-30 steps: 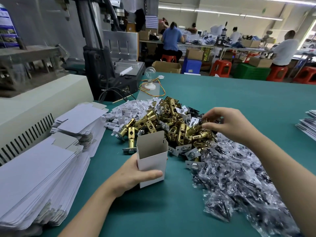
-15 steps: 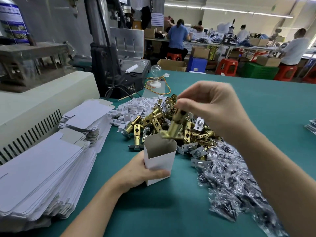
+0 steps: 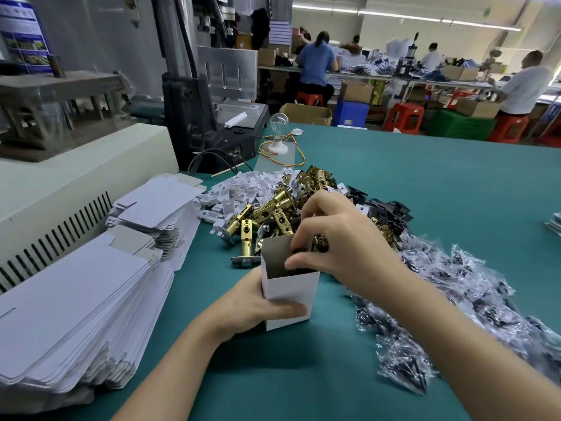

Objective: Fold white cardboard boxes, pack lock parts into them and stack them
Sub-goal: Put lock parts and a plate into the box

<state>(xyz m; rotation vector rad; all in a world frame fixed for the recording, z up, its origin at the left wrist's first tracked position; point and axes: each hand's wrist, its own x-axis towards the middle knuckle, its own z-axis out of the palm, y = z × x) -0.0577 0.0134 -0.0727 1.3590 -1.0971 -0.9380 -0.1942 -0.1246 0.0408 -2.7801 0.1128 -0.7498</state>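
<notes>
Worktop (image 3: pixel 425 183): green, and it carries everything I work with.
Flat blanks (image 3: pixel 76 299): a tall stack of white unfolded card along the left edge.
Bagged parts (image 3: pixel 455 287): clear crinkly bags spread toward the right edge. I expect them to be slippery.
Brass latches (image 3: pixel 273 208): a loose pile mid-worktop, just behind the box. I judge them heavy, stiff and smooth, best taken by the barrel.
White box (image 3: pixel 293 287): stands upright near the front edge with its top flap open. The thin card is light and would dent easily, so I would hold it low on the side walls.
Left hand (image 3: pixel 252 308): wraps the box's lower half, thumb across the front face.
Right hand (image 3: pixel 343 247): fingers are curled into the box mouth. I cannot tell what they pinch, if anything.
Writing: the box faces show none. A poster (image 3: pixel 22 34) at far left has print too small to read.
</notes>
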